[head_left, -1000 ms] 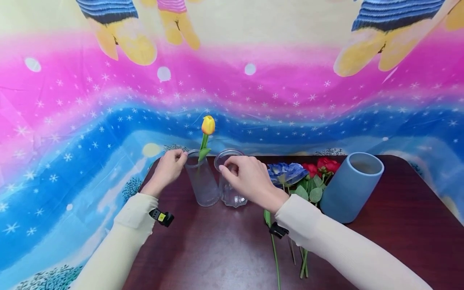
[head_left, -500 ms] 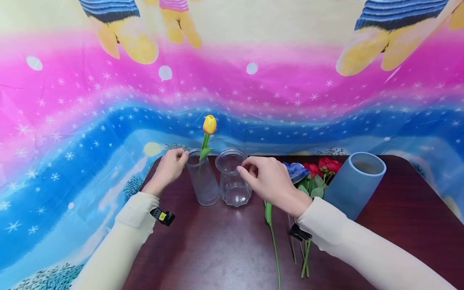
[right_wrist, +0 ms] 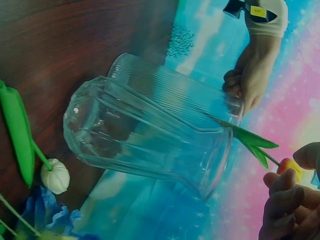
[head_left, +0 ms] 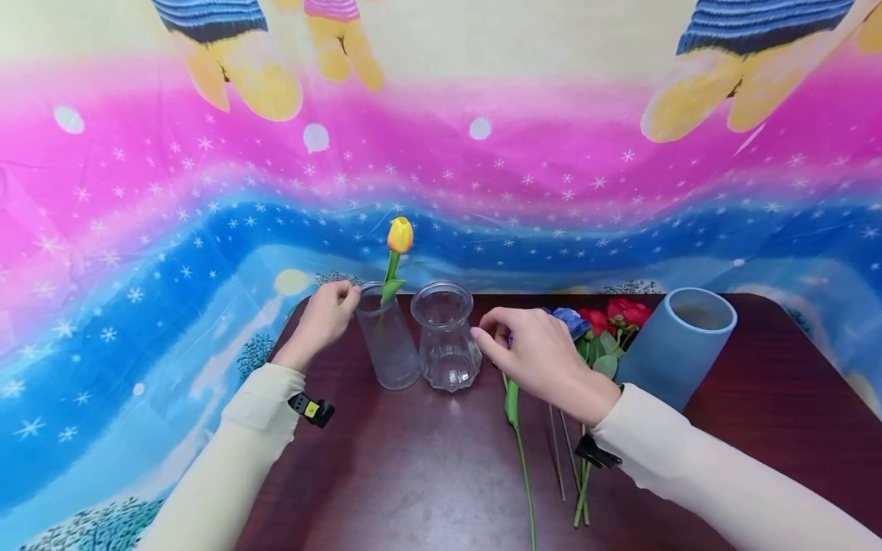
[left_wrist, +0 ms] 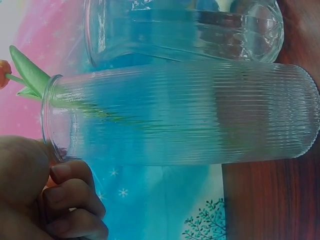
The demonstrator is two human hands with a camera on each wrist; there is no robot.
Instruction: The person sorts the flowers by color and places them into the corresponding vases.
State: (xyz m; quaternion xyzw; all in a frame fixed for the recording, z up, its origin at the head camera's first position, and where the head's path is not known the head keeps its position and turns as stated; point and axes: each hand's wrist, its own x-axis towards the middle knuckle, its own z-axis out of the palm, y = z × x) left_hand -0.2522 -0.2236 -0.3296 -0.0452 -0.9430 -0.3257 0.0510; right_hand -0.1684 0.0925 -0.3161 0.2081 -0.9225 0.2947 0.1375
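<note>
My left hand point(head_left: 322, 321) pinches the rim of a tall ribbed glass vase point(head_left: 393, 352) with thumb and curled fingers. A yellow tulip point(head_left: 400, 235) stands in that vase, its stem showing blurred through the ribbed wall point(left_wrist: 175, 115). Just right of it is a second clear glass vase point(head_left: 451, 360), fluted with a flared rim. My right hand point(head_left: 547, 360) is over the table to the right of the fluted vase, fingers loosely bent and holding nothing. Beneath the right hand lies a white tulip point(right_wrist: 56, 177) with a long green stem.
A blue flower point(head_left: 570, 320) and red roses point(head_left: 627, 311) lie on the right, their stems toward the front. Behind my right forearm a blue vase point(head_left: 671, 360) stands on the dark wooden table point(head_left: 386, 474). A printed cloth backdrop point(head_left: 441, 176) hangs behind.
My right hand has moved right, away from the fluted vase's rim to a place over the flowers. The left hand stays at the ribbed vase's rim.
</note>
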